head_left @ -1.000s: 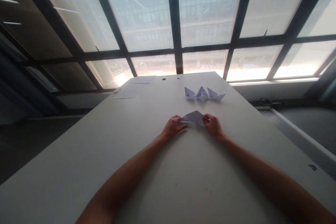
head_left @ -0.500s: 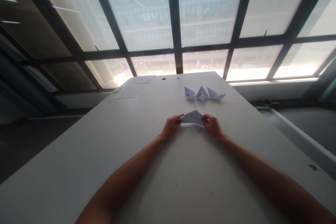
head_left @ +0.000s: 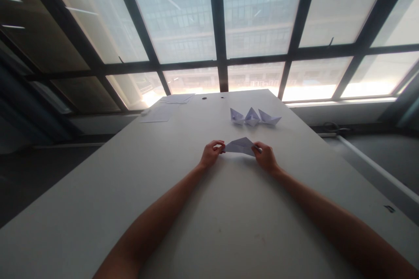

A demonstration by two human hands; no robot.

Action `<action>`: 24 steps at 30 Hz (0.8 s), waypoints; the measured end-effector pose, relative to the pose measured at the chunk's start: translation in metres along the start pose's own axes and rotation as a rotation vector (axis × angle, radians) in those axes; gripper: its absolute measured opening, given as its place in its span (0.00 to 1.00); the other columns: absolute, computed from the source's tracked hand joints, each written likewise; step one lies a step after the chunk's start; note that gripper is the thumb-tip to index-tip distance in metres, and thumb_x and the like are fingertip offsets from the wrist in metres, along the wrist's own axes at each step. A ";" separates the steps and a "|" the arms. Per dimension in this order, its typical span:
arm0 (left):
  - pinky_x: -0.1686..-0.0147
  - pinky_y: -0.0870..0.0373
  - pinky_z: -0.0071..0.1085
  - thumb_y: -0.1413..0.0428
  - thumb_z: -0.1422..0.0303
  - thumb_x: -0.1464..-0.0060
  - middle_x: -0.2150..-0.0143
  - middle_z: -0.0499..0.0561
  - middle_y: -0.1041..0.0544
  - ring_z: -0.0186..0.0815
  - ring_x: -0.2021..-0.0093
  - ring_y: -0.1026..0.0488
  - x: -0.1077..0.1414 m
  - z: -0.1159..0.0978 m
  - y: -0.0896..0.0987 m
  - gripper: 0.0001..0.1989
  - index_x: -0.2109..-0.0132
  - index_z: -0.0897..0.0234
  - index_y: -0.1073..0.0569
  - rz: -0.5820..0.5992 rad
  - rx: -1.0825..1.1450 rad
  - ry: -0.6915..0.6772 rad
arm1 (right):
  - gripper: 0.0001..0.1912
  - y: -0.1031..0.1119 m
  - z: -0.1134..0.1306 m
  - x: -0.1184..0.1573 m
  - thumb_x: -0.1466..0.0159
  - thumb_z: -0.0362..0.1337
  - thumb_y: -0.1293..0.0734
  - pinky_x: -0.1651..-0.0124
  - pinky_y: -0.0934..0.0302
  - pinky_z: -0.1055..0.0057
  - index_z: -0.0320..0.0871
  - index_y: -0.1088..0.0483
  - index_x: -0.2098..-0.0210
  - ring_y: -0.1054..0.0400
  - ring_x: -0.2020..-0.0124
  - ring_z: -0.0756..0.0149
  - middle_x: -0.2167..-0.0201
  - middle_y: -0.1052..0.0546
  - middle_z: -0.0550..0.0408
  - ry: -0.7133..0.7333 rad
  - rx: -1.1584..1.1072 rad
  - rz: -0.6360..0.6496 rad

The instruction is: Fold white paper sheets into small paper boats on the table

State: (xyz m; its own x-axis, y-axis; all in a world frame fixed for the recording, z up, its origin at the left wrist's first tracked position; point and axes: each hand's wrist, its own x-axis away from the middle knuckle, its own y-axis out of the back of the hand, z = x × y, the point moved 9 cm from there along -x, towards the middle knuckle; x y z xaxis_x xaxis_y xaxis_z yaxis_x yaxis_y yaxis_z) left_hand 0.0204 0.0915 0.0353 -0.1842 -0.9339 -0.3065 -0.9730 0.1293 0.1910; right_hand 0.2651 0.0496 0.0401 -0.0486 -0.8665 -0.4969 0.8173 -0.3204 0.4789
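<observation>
A folded sheet of white paper (head_left: 240, 145), peaked at the top like a low triangle, is held between my two hands just above the table. My left hand (head_left: 212, 152) pinches its left corner with thumb and fingertips. At the opposite corner, my right hand (head_left: 264, 155) grips the paper between thumb and fingers. Beyond it stand three folded paper boats in a row: a left one (head_left: 236, 117), a middle one (head_left: 252, 117) and a right one (head_left: 269, 117).
Flat white sheets (head_left: 156, 114) lie at the far left of the white table (head_left: 209, 226), with more paper (head_left: 176, 99) behind them. A dark round hole (head_left: 204, 98) is near the far edge. Large framed windows rise behind the table.
My left hand has shifted slightly left, to the very tip of the paper's left corner, its fingers more curled. The paper tilts a little. My right hand has hardly moved.
</observation>
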 end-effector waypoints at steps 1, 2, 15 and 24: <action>0.65 0.23 0.32 0.38 0.57 0.48 0.47 0.59 0.24 0.32 0.70 0.22 0.000 -0.001 -0.001 0.16 0.60 0.67 0.23 0.011 -0.009 -0.009 | 0.12 0.000 0.000 0.000 0.36 0.39 0.38 0.60 0.38 0.68 0.42 0.23 0.63 0.27 0.65 0.59 0.67 0.19 0.52 0.003 -0.003 -0.004; 0.64 0.23 0.33 0.37 0.57 0.49 0.47 0.60 0.24 0.33 0.69 0.22 0.001 -0.002 -0.002 0.17 0.60 0.67 0.22 0.015 -0.022 -0.020 | 0.12 0.000 0.001 0.000 0.37 0.39 0.38 0.60 0.38 0.68 0.42 0.23 0.64 0.27 0.66 0.59 0.68 0.19 0.51 0.007 -0.007 -0.006; 0.62 0.30 0.31 0.43 0.60 0.45 0.64 0.52 0.17 0.40 0.64 0.23 0.007 -0.012 -0.016 0.16 0.60 0.67 0.17 0.134 -0.332 -0.059 | 0.10 -0.004 0.009 0.002 0.36 0.39 0.35 0.57 0.35 0.63 0.43 0.22 0.64 0.25 0.64 0.56 0.65 0.18 0.50 0.111 -0.027 0.030; 0.59 0.31 0.32 0.43 0.63 0.46 0.63 0.52 0.18 0.42 0.62 0.23 0.009 -0.016 -0.021 0.14 0.58 0.67 0.18 0.168 -0.330 -0.090 | 0.10 -0.005 0.017 0.003 0.36 0.37 0.34 0.57 0.34 0.61 0.44 0.20 0.64 0.25 0.64 0.55 0.66 0.18 0.49 0.156 -0.021 0.047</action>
State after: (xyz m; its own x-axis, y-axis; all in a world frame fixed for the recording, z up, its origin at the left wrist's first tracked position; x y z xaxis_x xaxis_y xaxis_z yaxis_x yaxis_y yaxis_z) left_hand 0.0413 0.0755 0.0435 -0.3627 -0.8740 -0.3233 -0.8340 0.1497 0.5311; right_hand 0.2510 0.0421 0.0487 0.0788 -0.8098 -0.5814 0.8284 -0.2712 0.4901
